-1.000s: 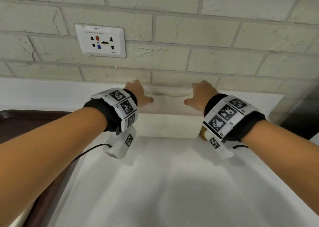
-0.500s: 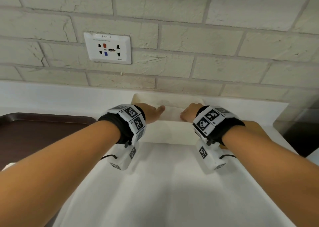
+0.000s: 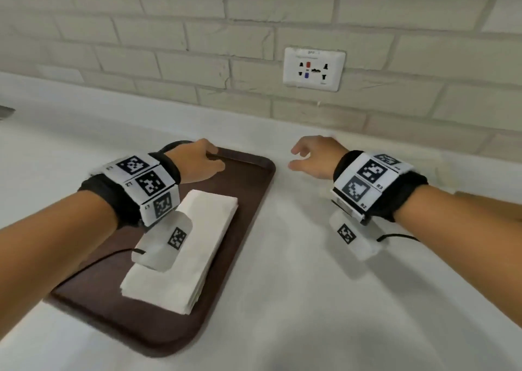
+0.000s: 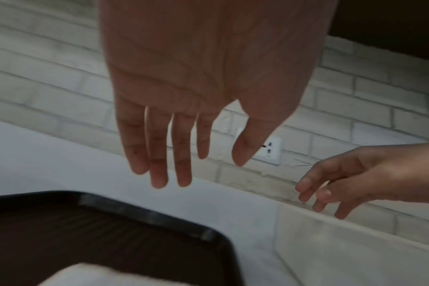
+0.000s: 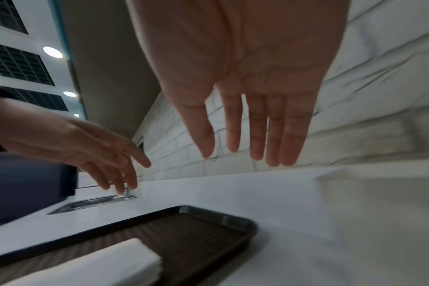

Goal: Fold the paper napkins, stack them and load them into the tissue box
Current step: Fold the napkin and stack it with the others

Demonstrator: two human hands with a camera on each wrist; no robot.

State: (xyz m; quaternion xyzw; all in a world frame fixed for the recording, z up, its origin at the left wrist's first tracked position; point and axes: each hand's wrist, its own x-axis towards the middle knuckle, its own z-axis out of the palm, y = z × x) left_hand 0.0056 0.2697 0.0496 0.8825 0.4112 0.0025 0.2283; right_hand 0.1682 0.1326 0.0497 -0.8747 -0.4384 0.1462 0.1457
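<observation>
A stack of folded white napkins (image 3: 197,257) lies on a brown tray (image 3: 248,201) on the white counter. My left hand (image 3: 209,159) hovers over the tray's far end, beyond the stack. In the left wrist view its fingers (image 4: 159,164) hang straight and hold nothing. My right hand (image 3: 305,156) floats above the counter just right of the tray. Its fingers (image 5: 257,145) are spread straight and empty. A pale flat napkin (image 5: 380,203) lies on the counter by the wall, to the right of both hands. No tissue box shows.
A brick wall with a white socket plate (image 3: 313,70) runs along the back of the counter (image 3: 310,300). A metal sink rim (image 5: 91,202) lies beyond the tray on the left. Cables hang from both wrist units.
Both hands have come off the flat napkin by the wall and moved left, the left one over the tray. The head view has swung left, and the tray with its stack now shows.
</observation>
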